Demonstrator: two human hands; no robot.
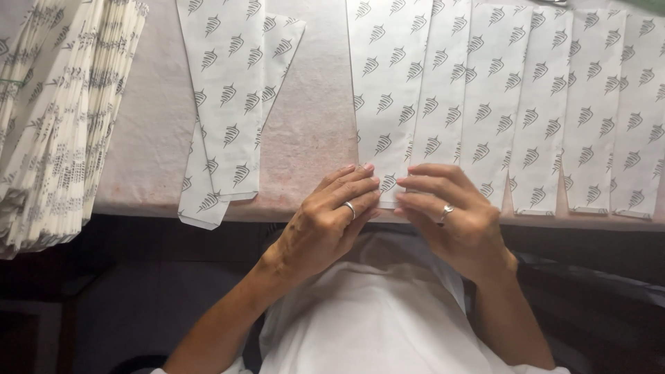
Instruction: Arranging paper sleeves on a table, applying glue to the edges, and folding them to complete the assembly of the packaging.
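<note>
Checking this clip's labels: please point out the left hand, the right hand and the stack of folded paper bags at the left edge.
left hand (324, 225), head view, on the back of the hand.
right hand (454, 211), head view, on the knuckles near the ring.
stack of folded paper bags (59, 125), head view, on the fanned edges.

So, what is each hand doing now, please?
Left hand: fingers closed on the bottom edge of a printed paper bag.
Right hand: pinching the same edge.

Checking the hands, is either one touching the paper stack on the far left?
No, both the left hand and right hand press one printed paper strip.
</note>
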